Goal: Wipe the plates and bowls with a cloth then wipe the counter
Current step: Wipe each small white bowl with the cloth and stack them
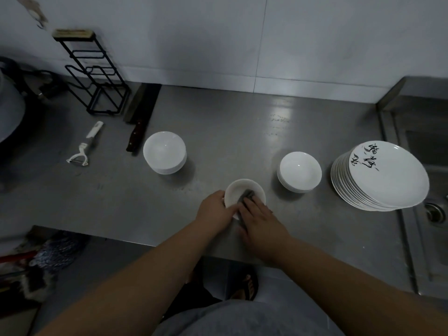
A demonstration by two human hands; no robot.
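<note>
Head view: we logged the bowl-wiping step. Grip of left hand (213,209) curled round the bowl (242,186) near the front edge of the desk (242,132); right hand (261,220), fingers flat, pressed the cloth (247,195) inside. Next, we judged: restack, fetch another.

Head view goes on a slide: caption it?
Left hand holds a white bowl; right hand presses a grey cloth inside it.

free: counter (230,127) mid-back | blocked: left bowl stack (164,152), right bowl stack (299,174)
</note>
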